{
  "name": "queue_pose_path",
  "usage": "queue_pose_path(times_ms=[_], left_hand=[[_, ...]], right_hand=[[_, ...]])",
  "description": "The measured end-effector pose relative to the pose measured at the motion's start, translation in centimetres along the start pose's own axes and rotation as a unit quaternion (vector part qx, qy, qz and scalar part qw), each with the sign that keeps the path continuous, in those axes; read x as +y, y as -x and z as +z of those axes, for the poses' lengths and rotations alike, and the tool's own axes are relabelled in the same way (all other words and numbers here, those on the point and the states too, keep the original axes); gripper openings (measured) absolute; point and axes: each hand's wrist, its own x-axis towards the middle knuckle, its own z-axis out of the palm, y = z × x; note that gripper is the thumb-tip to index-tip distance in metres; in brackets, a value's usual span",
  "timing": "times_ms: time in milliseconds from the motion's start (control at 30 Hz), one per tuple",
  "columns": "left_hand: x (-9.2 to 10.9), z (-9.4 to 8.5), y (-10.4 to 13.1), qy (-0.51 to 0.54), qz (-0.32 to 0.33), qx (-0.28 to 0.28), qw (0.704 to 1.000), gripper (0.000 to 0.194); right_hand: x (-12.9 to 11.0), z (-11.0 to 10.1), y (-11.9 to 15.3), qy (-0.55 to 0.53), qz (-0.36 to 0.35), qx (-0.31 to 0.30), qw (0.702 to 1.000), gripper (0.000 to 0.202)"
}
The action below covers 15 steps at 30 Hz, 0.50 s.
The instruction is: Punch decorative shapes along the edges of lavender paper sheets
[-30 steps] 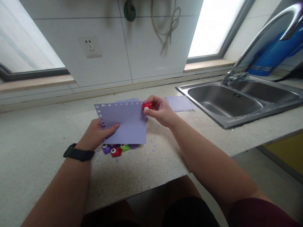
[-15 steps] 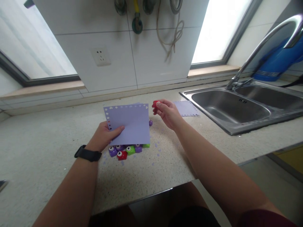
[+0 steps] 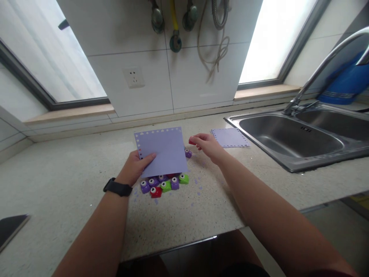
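My left hand [image 3: 137, 165] grips a purple sheet of paper [image 3: 165, 152] by its left side, thumb on top. Small shaped holes run along the sheet's top and left edges. To the right of the sheet, my right hand [image 3: 206, 145] pinches a red craft punch [image 3: 192, 141], mostly covered by the fingers. Below the paper, several craft punches sit on the counter: a red punch [image 3: 156, 192], a green punch [image 3: 165, 187] and a purple punch [image 3: 175, 183] among them. The sheet hides some of these. Another purple punch [image 3: 188, 153] shows past its right edge.
Purple sheets with punched edges [image 3: 230, 137] lie on the speckled counter [image 3: 86, 165] near the steel sink [image 3: 259, 161]. Purple paper bits [image 3: 198, 188] are scattered about. A dark flat object [image 3: 13, 227] lies at the left. A wall socket [image 3: 134, 77] is behind.
The view has shifted, so the scene sits lower and further right. The red punch has turned in my right hand and shows less. My left hand keeps its hold on the paper.
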Motion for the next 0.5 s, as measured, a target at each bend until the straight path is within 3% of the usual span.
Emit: queue_pose_path(times_ms=[500], left_hand=[[-0.72, -0.25, -0.82, 0.020, 0.020, 0.041, 0.999, 0.055]], right_hand=[[0.09, -0.25, -0.15, 0.193, -0.036, -0.010, 0.980, 0.035]])
